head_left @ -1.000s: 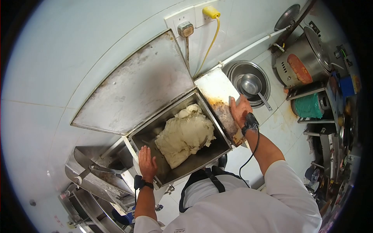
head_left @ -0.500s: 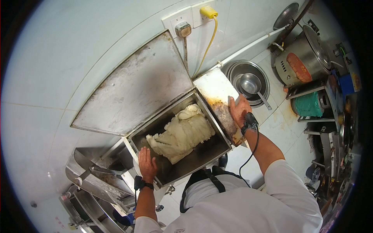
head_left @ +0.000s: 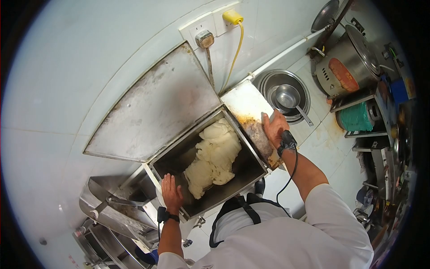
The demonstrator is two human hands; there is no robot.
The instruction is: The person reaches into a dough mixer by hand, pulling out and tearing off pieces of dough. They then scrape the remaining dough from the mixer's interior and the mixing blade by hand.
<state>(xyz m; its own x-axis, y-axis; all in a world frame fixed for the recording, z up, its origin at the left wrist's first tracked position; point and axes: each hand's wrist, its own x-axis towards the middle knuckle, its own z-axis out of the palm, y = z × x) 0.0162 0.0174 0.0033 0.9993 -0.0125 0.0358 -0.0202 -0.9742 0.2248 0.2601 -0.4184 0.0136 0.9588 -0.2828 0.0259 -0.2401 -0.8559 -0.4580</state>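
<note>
A large pale lump of dough point(head_left: 214, 158) lies inside a rectangular metal tub point(head_left: 244, 184), its surface folded and uneven. The tub's wide metal lid point(head_left: 154, 105) stands raised against the wall. Fingers stretched out, my left hand point(head_left: 171, 193) rests flat at the tub's left edge, apart from the dough. On the far side, my right hand point(head_left: 275, 130) lies with its thumb apart on the stained, rusty white top point(head_left: 253, 119) beside the tub. Neither hand holds anything. Each wrist wears a black strap with a cable.
Stacked metal basins point(head_left: 299, 96) with a long-handled ladle point(head_left: 287, 96) stand on the floor at right. Beyond them is a big steel pot point(head_left: 331, 65) near a metal rack point(head_left: 365, 105). A yellow plug point(head_left: 233, 17) sits in the wall. Metal machinery point(head_left: 116, 201) occupies the left.
The dough has turned and changed shape within the tub, its left end now lower and farther right. Both hands stay in place; the view has shifted slightly.
</note>
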